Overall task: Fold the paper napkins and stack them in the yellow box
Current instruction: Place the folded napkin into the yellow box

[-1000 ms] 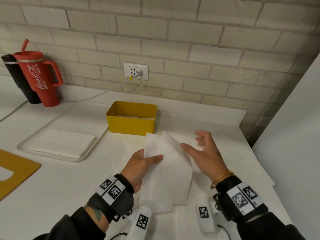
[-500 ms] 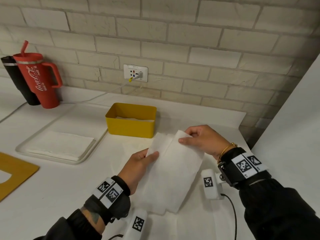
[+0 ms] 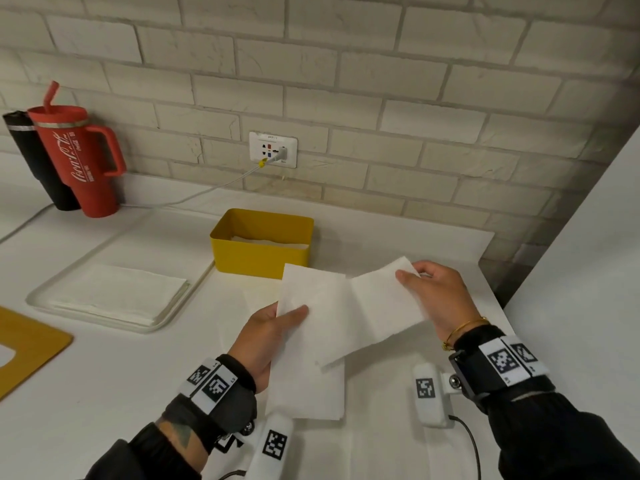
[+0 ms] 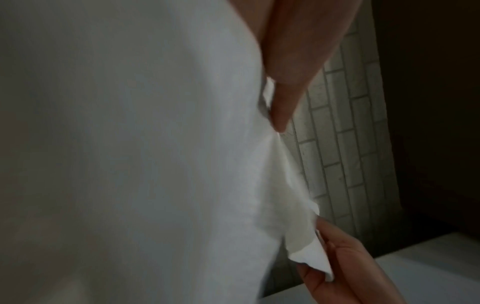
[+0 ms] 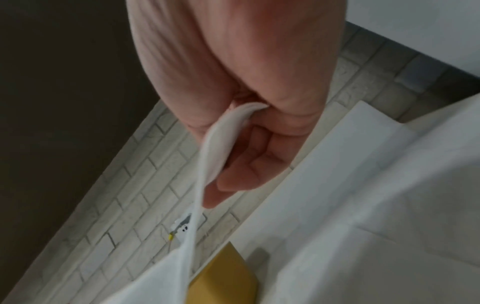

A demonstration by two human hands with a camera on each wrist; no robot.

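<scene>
While the left hand [image 3: 268, 336] is pinching the left edge of the white paper napkin [image 3: 332, 327] with its thumb on top, the right hand [image 3: 437, 296] is pinching the raised far-right corner between thumb and curled fingers. The napkin is hanging in the air above the white bench [image 3: 104, 375], just in front of the yellow rectangular plastic box [image 3: 258, 259]. The box wall is hiding most of the white paper lying inside it. The napkin is covering the left fingers, and it is filling most of the left wrist view with blur. A clear tray [image 3: 180, 306] is holding a stack of flat white napkins [image 3: 117, 292]. The red handled tumbler [image 3: 74, 157] is showing white "Coca-Cola" script; its smaller print is unreadable. It is half hiding a black cylinder [image 3: 33, 161]. The lettering above the white wall socket [image 3: 273, 149] is too small to read.
</scene>
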